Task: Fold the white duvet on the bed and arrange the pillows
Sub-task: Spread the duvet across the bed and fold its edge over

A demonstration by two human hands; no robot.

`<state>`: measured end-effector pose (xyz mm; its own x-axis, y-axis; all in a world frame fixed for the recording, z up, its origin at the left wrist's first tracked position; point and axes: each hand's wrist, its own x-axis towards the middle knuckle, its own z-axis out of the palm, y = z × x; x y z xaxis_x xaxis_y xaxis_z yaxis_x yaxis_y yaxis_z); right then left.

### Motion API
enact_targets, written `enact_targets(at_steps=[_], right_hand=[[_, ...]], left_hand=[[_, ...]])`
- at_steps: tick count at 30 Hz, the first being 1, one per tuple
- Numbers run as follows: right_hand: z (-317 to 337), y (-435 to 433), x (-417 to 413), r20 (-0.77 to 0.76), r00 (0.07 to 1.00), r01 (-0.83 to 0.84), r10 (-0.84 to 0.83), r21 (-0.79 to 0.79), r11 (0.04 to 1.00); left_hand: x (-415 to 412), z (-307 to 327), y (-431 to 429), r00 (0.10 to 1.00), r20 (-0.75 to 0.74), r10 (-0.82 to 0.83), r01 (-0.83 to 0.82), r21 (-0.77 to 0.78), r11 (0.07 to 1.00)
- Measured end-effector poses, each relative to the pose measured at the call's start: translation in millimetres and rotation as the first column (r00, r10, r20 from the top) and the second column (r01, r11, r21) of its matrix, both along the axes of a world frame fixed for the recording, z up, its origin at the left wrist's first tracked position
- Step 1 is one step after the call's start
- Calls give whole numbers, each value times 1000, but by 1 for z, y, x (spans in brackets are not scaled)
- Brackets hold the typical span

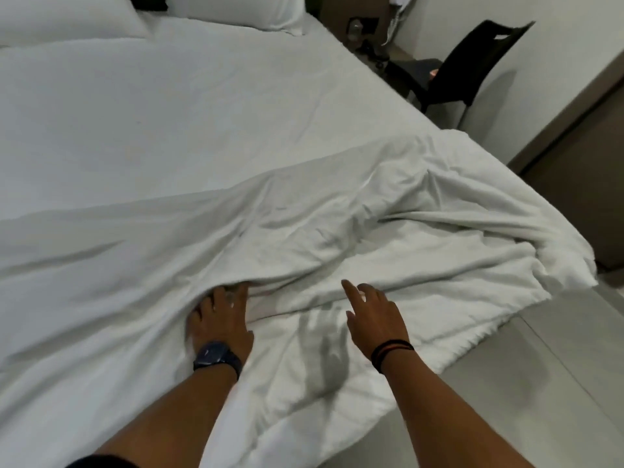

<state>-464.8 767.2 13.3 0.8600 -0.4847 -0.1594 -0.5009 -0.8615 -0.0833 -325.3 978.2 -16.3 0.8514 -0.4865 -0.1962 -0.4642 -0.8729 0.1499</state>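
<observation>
While my left hand (221, 319) lies flat on the bed with its fingertips tucked under a raised fold of the white duvet (388, 231), I cannot tell whether they pinch any cloth or only press against it. My right hand (374, 315) hovers just above the duvet, fingers spread wide and holding nothing, its shadow on the fabric below. The duvet is bunched in rumpled ridges at the near right corner of the bed (169, 113), one edge hanging toward the floor (557, 383). To do this fold well, I judge I should find a true edge or corner with each hand, take both at once, and lift evenly so the layers do not twist. Beyond the duvet the sheet is fairly smooth, and two pillows (236, 10) lie at the far end, not yet arranged. A dark chair (466, 72) stands by the wall to the right, near a small bedside table (358, 32).
</observation>
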Motion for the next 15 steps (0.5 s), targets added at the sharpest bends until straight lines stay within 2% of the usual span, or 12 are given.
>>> enact_targets(at_steps=[2, 4, 6, 10, 13, 15], right_hand=[[-15, -41, 18, 19, 1000, -13, 14, -31, 999], [-26, -77, 33, -15, 1000, 11, -12, -48, 999], [-40, -108, 46, -59, 998, 8, -11, -44, 999], [-70, -145, 57, -170, 967, -183, 188, 48, 982], [-81, -160, 53, -120, 962, -244, 247, 42, 969], [-85, -168, 45, -98, 926, -365, 364, 9, 931]], left_hand=[[18, -8, -12, 997, 34, 73, -73, 10, 997], [34, -9, -21, 982, 32, 185, -186, 34, 982], [49, -17, -28, 971, 76, 227, -231, 36, 972], [51, -35, -26, 979, 82, 184, -195, 146, 970], [53, -35, -28, 976, 80, 201, -209, 105, 972], [45, -28, -28, 969, 37, 242, -245, 84, 966]])
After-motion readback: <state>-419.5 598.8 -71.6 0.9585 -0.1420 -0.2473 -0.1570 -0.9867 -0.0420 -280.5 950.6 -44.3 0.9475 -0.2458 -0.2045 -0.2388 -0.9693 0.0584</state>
